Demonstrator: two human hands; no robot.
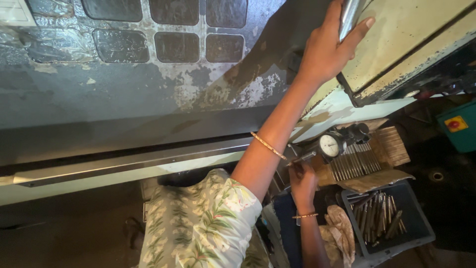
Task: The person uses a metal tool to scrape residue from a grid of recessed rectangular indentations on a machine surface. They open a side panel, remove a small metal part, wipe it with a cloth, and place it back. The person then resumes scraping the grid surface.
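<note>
At the top of the frame, the left hand (325,52) wraps its grip around a steel handle (348,17). Lower centre, the right hand (302,183) pinches a metal rod (303,158), its tip beside the dial gauge (329,145).

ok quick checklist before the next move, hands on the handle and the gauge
1. Grip on the shiny metal bar handle: left hand wrapped around it, ok.
2. Right hand at the thin metal rod beside the round white-faced dial gauge: touching, ok.
3. Gauge reading: too small to read, cannot tell.
4. Grey plastic bin of loose metal rods: apart from both hands, ok.
5. Crumpled cloth rag beside the right wrist: close, not touching, ok.
</note>
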